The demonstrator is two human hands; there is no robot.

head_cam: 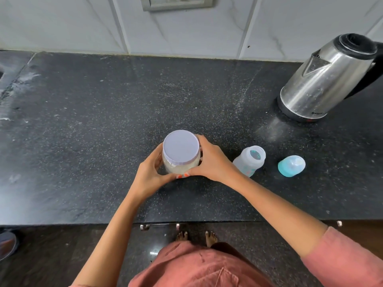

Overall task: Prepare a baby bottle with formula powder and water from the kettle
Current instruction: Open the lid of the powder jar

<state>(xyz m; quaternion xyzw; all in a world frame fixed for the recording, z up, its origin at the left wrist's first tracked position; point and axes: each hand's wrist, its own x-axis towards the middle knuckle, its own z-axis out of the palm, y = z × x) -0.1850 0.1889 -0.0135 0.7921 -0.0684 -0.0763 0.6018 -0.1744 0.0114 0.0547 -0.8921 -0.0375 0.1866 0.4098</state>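
Note:
A clear jar of pale formula powder (180, 165) with a lilac lid (181, 147) stands on the black counter (83, 141). My left hand (152, 172) wraps its left side and my right hand (213, 160) wraps its right side, thumbs meeting in front. Just right of my right hand stands the open baby bottle (250, 159), without its top. Its teal cap with the teat (291, 165) lies on the counter further right. The steel kettle (329, 79) with a black lid and handle sits on its base at the back right.
A tiled wall (186, 34) with a switch plate (176, 3) closes off the back of the counter. White powder smears mark the counter's left part (24, 79). The counter's front edge (186, 221) runs across below my forearms, with the floor and my feet beneath.

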